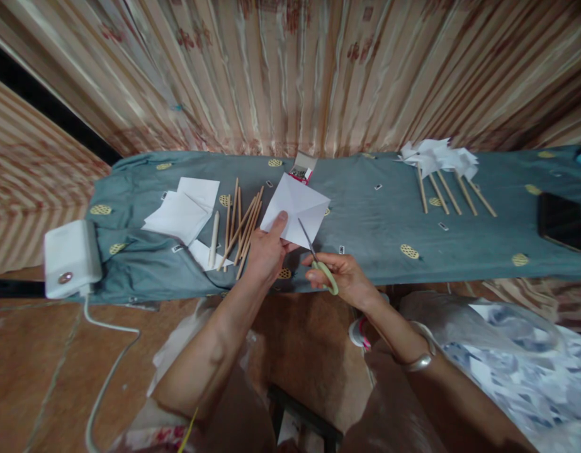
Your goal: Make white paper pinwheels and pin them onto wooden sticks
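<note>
A white square of paper [297, 204] with crease lines is pinched in my left hand [270, 248], thumb on top and fingers beneath. My right hand [342, 277] is closed round the pale green handles of a pair of scissors [324, 269]. Its dark blades point up and left and lie at the paper's lower right edge, near the left thumb. Whether the blades are cutting through the sheet I cannot make out. Just behind the paper stands a small open box [302, 168] with small metallic pieces inside.
Left on the cloth-covered bench [379, 220] lie wooden sticks [243, 226], a white pen-like stick [214, 239] and paper sheets [181, 214]. Paper pinwheels [441, 157] on sticks and a dark phone [561, 221] lie right. A white corded device [72, 259] sits at the left end.
</note>
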The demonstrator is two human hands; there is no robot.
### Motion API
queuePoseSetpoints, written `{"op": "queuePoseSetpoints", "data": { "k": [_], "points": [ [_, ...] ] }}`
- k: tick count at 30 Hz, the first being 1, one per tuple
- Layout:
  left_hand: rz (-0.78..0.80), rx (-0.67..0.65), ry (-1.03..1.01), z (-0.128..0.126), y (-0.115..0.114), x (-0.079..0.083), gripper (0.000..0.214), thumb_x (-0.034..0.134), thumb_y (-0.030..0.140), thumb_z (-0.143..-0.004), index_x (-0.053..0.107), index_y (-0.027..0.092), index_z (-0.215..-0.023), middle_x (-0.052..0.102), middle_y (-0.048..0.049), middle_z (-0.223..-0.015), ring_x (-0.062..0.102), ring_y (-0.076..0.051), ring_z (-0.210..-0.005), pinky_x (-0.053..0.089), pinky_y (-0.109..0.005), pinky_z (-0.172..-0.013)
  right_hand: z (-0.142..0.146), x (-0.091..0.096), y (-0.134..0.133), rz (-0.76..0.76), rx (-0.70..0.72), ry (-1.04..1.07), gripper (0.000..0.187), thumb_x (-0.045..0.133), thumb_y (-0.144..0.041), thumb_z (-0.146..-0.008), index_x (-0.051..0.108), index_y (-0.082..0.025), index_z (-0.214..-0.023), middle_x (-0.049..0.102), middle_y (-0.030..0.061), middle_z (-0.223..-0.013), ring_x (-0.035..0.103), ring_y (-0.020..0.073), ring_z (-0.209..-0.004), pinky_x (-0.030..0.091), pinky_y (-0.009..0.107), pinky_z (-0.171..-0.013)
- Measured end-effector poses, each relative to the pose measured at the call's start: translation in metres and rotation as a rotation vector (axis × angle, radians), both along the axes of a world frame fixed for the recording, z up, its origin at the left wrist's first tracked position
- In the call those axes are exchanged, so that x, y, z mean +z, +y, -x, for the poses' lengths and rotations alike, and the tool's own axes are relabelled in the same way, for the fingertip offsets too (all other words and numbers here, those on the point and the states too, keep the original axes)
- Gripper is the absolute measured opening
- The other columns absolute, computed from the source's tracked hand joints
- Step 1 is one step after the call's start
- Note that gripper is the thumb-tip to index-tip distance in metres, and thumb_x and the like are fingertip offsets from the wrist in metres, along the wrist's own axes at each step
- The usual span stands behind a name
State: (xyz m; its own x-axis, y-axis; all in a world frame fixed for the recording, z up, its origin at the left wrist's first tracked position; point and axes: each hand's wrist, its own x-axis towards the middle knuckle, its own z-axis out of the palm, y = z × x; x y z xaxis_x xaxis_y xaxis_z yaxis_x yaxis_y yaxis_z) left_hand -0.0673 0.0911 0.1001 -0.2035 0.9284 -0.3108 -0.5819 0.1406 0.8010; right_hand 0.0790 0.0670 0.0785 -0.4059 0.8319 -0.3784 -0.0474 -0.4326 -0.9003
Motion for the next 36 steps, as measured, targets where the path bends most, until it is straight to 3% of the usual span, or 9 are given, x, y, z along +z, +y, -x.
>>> {"op": "queuePoseSetpoints", "data": {
  "k": [13, 24, 29, 32, 36],
  "points": [
    [0.032, -0.002, 0.049, 0.0, 0.0, 0.002, 0.023, 0.073, 0.035, -0.074, 0.063, 0.018, -0.085, 0.075, -0.0083, -0.083, 0.072, -0.023, -0.091, 0.057, -0.031, -0.068, 0.002, 0.0, -0.001, -0.008, -0.014, -0.006, 0.043, 0.089, -0.044, -0.047, 0.069, -0.019, -0.076, 0.058, -0.0072, -0.051, 0.051, 0.0066, -0.045, 0.042, 0.021, -0.047],
    [-0.047, 0.049, 0.041, 0.019, 0.007, -0.004, 0.031, 0.076, 0.036, -0.072, 0.066, 0.018, -0.095, 0.075, -0.0088, -0.093, 0.071, -0.022, -0.092, 0.057, -0.03, -0.075, -0.006, -0.002, -0.004, -0.044, 0.129, -0.052, 0.043, 0.083, -0.048, -0.059, 0.067, -0.017, -0.082, 0.059, -0.0053, -0.055, 0.048, 0.0054, -0.047, 0.036, 0.019, -0.046],
    [-0.067, 0.113, 0.044, 0.03, 0.011, -0.004, 0.035, 0.076, 0.033, -0.069, 0.066, 0.019, -0.1, 0.075, -0.0075, -0.095, 0.07, -0.022, -0.098, 0.057, -0.03, -0.078, -0.021, 0.001, -0.002, -0.03, 0.196, -0.053, 0.042, 0.083, -0.049, -0.06, 0.068, -0.016, -0.081, 0.062, -0.0029, -0.058, 0.054, 0.0078, -0.052, 0.04, 0.02, -0.05],
    [-0.026, 0.101, 0.097, 0.029, 0.009, -0.004, 0.029, 0.073, 0.032, -0.072, 0.066, 0.02, -0.097, 0.075, -0.0091, -0.1, 0.069, -0.022, -0.098, 0.056, -0.03, -0.078, -0.03, 0.006, 0.003, -0.089, 0.135, -0.1, 0.041, 0.082, -0.051, -0.061, 0.068, -0.017, -0.081, 0.062, -0.0023, -0.058, 0.052, 0.0082, -0.05, 0.041, 0.022, -0.049],
    [0.016, 0.024, 0.111, 0.022, 0.004, -0.009, 0.024, 0.073, 0.028, -0.071, 0.067, 0.017, -0.092, 0.074, -0.0102, -0.097, 0.07, -0.025, -0.094, 0.057, -0.035, -0.077, -0.039, 0.006, 0.014, -0.219, -0.116, -0.161, 0.042, 0.079, -0.054, -0.062, 0.068, -0.019, -0.083, 0.067, -0.0007, -0.064, 0.054, 0.0095, -0.054, 0.044, 0.023, -0.052]
  ]
}}
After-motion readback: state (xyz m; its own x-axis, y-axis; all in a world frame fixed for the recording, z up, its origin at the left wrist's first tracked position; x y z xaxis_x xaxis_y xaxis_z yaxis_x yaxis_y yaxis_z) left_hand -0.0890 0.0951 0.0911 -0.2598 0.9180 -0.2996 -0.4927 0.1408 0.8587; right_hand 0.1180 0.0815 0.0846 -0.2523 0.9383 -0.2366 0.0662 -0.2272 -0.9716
